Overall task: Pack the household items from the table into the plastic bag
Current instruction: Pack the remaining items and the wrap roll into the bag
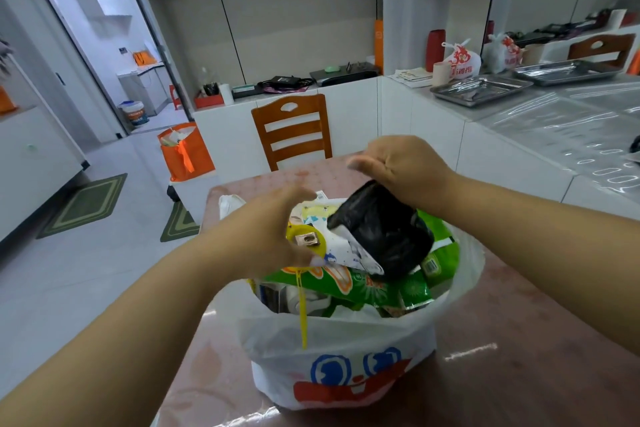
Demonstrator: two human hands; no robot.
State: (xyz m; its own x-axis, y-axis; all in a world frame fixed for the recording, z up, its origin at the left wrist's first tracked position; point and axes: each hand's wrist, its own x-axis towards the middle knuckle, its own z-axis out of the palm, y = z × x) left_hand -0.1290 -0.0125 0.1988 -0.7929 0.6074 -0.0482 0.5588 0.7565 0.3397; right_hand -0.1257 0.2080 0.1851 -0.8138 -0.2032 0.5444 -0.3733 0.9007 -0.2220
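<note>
A white plastic bag (346,350) with a blue and red cartoon print stands open on the pinkish table (519,340). It is stuffed with a green packet (349,284), a white printed pack (346,250), a yellow swatter-like tool (303,302) and a black roll of bags (384,232) on top. My right hand (405,166) grips the top of the black roll from above. Over the bag's left side, my left hand (273,232) is blurred, fingers curled by the white pack and yellow tool; whether it holds either is unclear.
A wooden chair (292,130) stands beyond the table. An orange bag (185,152) sits on a low stand to the left. Right of me runs a counter (554,121) with metal trays (481,88). Green floor mats (86,204) lie on the tiled floor.
</note>
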